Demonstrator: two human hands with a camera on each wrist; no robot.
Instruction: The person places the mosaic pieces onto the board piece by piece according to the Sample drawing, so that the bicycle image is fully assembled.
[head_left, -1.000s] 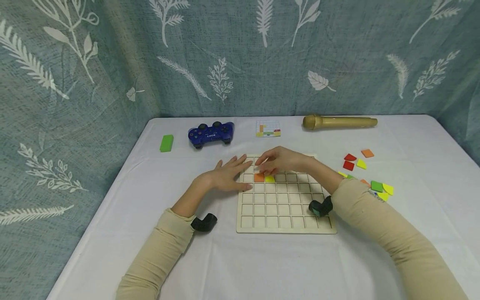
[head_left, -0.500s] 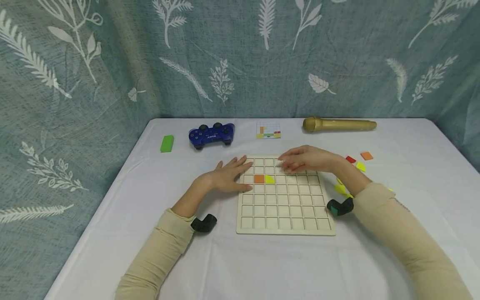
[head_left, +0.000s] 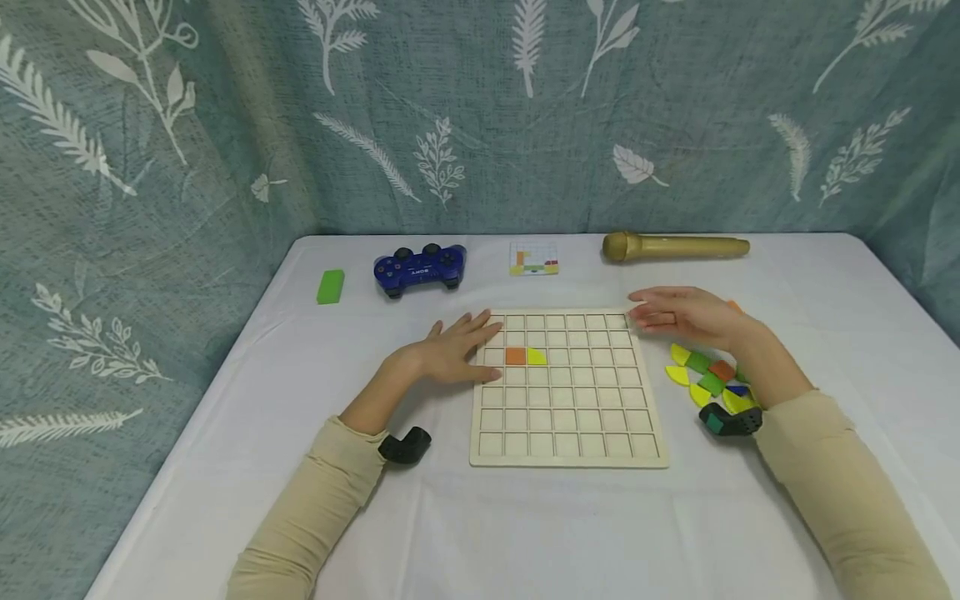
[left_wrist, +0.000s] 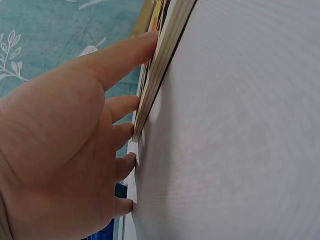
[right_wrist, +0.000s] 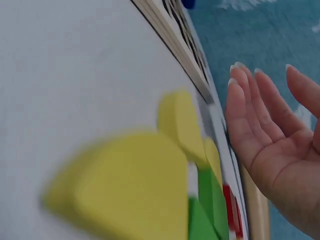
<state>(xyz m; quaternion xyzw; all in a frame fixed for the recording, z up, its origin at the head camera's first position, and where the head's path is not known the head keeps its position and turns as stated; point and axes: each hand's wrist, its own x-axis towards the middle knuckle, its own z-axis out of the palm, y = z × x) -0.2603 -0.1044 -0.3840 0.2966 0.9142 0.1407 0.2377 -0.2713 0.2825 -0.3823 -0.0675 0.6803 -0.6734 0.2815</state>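
A pale wooden grid board (head_left: 566,421) lies on the white table. On it sit an orange square tile (head_left: 515,357) and, right beside that, a yellow quarter-round tile (head_left: 537,357). My left hand (head_left: 450,350) rests on the board's left edge, fingers spread; in the left wrist view the thumb and some fingertips touch the rim. My right hand (head_left: 693,315) hovers past the board's upper right corner with loose fingers and an empty palm, as the right wrist view shows. Below it lies a pile of yellow, green, orange and blue tiles (head_left: 699,361).
Along the back stand a green block (head_left: 331,287), a blue game controller (head_left: 420,268), a small pattern card (head_left: 534,259) and a gold microphone (head_left: 675,247). A patterned curtain (head_left: 480,117) hangs behind the table. Dark wrist devices (head_left: 405,446) stick out from both sleeves.
My right hand has moved right, from above the yellow tile on the board to beside the loose pile. My left hand has stayed at the board's left edge.
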